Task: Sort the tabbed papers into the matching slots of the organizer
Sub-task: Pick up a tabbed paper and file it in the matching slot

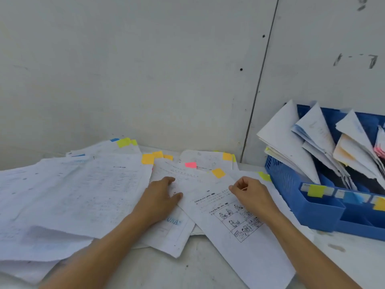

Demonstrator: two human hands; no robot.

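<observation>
**Picking the next sheet from the pile**

The job is partly done. Some papers [291,142] already stand in the blue organizer [312,211] at the right of the frame. Many more lie spread over the bench [343,263], from the left edge to the middle. The step now looks like pulling one sheet out of that loose pile [73,195].

The left hand [164,197] lies flat in the middle of the frame. Its fingers are spread and press down on the papers under it. The right hand [252,192] is just to the right of it, with its fingers curled. It seems to pinch the upper edge of the picture sheet [239,224], the one with little cartoon boxes.

That sheet lies between the two hands and runs down toward the lower right. An orange tab [218,173] sits at its top corner, just above and between the hands.

Next, the sheet should be lifted free while the left hand holds the others down. Then it should go to the slot with the orange label [379,203], at the far right edge. The slots are near the right hand, but not touching it.
</observation>
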